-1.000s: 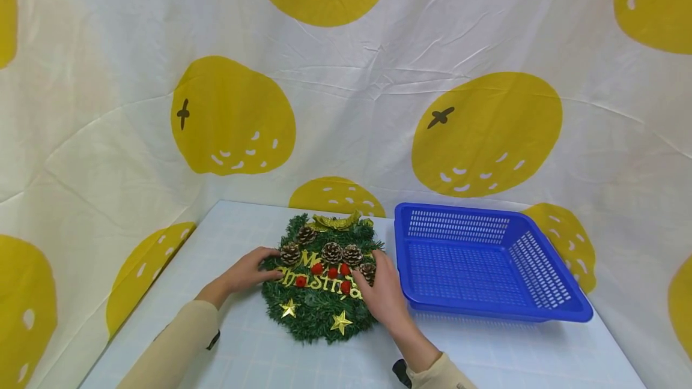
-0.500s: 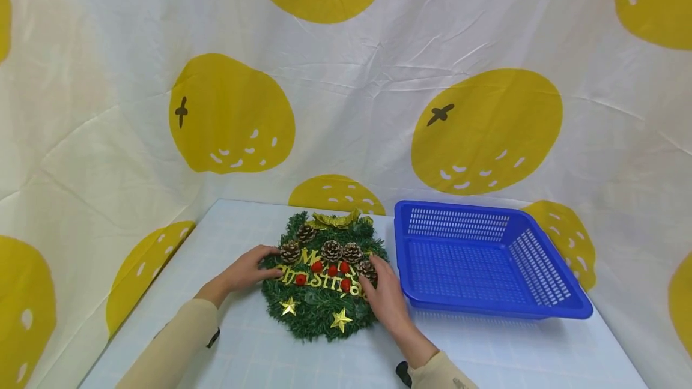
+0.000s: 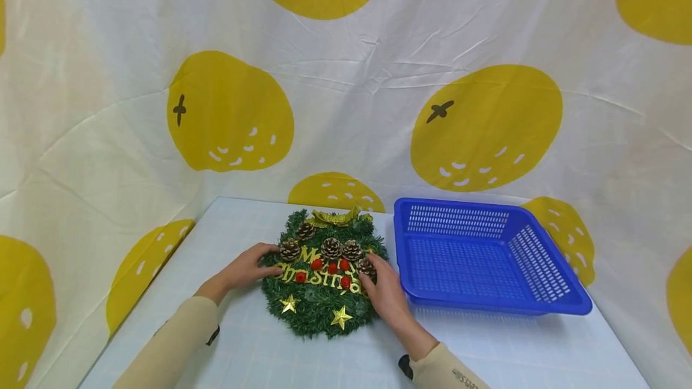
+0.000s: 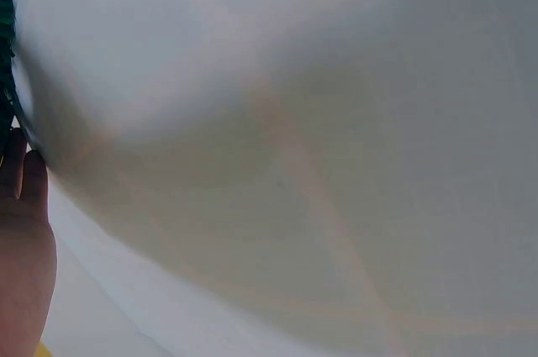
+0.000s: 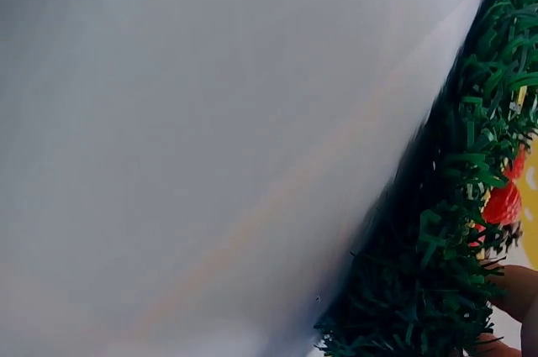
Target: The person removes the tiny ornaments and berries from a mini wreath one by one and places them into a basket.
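A green Christmas wreath (image 3: 319, 311) lies on the table in the head view. Pine cones (image 3: 331, 248), red berries (image 3: 332, 268), gold "Merry Christmas" lettering, two gold stars (image 3: 341, 317) and a gold bow (image 3: 337, 217) decorate it. My left hand (image 3: 250, 266) grips its left edge, thumb over the lettering's start and fingers beside a pine cone. On the opposite edge, my right hand (image 3: 386, 290) holds the wreath, with the thumb near the lettering's end. Fingers (image 5: 514, 290) press into the greenery in the right wrist view. The left wrist view shows fingers (image 4: 34, 176) beside the wreath's side.
A blue plastic basket (image 3: 492, 308) with slotted walls stands right of the wreath, close to the right hand. The pale checked tabletop (image 3: 243, 341) reaches back to a white curtain (image 3: 346, 119) printed with yellow fruit.
The right thumb has drawn back toward the wreath's right edge, showing more of the lettering and the right pine cone. The left hand keeps its place; the head view has tilted slightly.
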The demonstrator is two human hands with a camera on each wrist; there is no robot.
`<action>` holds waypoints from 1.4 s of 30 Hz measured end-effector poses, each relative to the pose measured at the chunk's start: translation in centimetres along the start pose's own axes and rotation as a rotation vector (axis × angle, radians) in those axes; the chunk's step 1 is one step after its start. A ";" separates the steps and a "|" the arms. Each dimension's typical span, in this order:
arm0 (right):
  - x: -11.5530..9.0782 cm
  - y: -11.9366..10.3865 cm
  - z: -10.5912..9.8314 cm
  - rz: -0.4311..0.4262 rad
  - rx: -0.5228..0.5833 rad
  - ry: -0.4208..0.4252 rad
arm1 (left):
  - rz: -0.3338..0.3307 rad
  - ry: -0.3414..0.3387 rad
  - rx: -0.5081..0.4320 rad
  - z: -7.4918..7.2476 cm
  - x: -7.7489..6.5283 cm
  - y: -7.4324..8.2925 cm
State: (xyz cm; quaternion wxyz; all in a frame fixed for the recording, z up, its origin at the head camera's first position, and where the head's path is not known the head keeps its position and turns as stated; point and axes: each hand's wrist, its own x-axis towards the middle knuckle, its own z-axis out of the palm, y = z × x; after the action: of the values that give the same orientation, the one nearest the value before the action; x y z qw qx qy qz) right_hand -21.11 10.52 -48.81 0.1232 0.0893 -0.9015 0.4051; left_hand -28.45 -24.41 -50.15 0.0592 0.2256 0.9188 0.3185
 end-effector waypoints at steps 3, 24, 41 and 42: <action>0.0 0.0 0.0 -0.015 -0.015 0.002 | 0.004 -0.002 -0.003 0.0 0.1 0.0; 0.8 -4.7 -3.5 -0.108 -0.006 0.000 | 0.003 0.003 0.008 0.1 0.2 -0.2; 3.9 -5.2 -9.3 -0.052 -0.059 0.067 | 0.005 0.007 0.010 0.1 0.2 -0.4; 4.0 -5.1 -9.5 -0.046 -0.060 0.061 | 0.010 0.007 0.011 0.1 0.3 -0.4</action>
State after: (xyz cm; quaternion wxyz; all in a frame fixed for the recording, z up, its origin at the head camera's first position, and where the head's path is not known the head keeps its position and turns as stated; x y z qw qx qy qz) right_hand -22.18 14.13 -37.92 0.1628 0.0937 -0.9068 0.3773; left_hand -28.81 -24.48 -50.42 0.0533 0.2293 0.9195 0.3147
